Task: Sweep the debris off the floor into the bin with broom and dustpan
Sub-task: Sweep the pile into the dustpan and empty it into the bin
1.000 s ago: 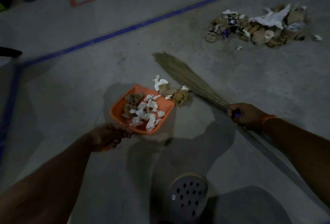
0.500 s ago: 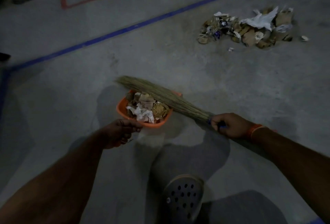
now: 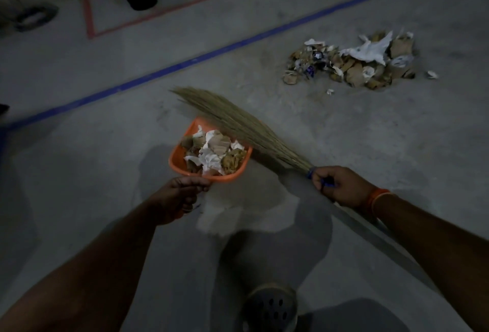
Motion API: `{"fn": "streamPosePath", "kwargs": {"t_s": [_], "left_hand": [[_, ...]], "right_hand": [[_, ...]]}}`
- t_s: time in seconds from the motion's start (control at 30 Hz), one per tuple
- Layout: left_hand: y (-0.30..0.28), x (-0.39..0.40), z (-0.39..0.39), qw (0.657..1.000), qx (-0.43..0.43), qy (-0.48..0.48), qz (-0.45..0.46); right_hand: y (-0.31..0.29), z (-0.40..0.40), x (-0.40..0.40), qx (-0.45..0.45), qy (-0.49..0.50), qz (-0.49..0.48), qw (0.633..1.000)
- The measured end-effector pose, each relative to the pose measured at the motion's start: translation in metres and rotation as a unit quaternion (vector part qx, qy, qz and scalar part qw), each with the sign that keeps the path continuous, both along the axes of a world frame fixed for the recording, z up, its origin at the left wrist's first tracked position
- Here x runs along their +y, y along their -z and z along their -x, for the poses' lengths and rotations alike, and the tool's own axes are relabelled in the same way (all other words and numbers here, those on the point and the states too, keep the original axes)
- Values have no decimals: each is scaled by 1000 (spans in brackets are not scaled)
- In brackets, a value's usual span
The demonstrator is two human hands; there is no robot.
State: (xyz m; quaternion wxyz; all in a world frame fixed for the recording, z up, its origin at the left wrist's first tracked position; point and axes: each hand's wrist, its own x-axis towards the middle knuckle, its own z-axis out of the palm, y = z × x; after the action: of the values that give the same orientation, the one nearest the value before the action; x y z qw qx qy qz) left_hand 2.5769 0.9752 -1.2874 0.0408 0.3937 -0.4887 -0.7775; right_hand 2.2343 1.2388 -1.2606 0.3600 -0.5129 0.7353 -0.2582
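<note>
bare forearms, no sleeves — an orange band [image 3: 377, 198] on the right wrist, a perforated clog [image 3: 268, 308] on one foot.

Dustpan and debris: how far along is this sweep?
Done: one batch of scraps fills the orange dustpan. In hand: left hand grips the dustpan, right hand holds the broom over it. Left: the larger pile remains on the floor; no bin identifiable.

My orange dustpan [image 3: 176, 160], straw-tan broom [image 3: 239, 124], white and brown scraps [image 3: 211, 153], grey floor [image 3: 370, 133], blue line [image 3: 211, 54], red line [image 3: 90, 18], my orange wristband [image 3: 377, 197]
</note>
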Motion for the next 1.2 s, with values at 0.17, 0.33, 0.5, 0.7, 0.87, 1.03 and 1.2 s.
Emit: {"fn": "streamPosePath", "kwargs": {"t_s": [0.17,0.33,0.5,0.7,0.87,1.03,1.2], "left_hand": [[-43,-23,22,1000,2,-27,13],[-129,-49,37,1000,-8,-24,18],[-234,-88,64,997,-37,-47,42],[-332,-161,100,994,-47,-76,63],[-377,-240,131,990,-54,-107,72],[-418,-334,172,986,-77,-141,45],[-428,-460,222,976,-85,-198,37]], "right_hand": [[-57,17,-40,-41,59,-13,997],[-159,29,-89,-83,79,-46,992],[-265,43,-165,-102,77,-70,989],[-361,57,-255,-109,83,-49,989],[-405,87,-338,-116,109,-7,987],[-438,137,-444,-137,125,13,983],[-433,187,-568,-163,158,15,974]]}}
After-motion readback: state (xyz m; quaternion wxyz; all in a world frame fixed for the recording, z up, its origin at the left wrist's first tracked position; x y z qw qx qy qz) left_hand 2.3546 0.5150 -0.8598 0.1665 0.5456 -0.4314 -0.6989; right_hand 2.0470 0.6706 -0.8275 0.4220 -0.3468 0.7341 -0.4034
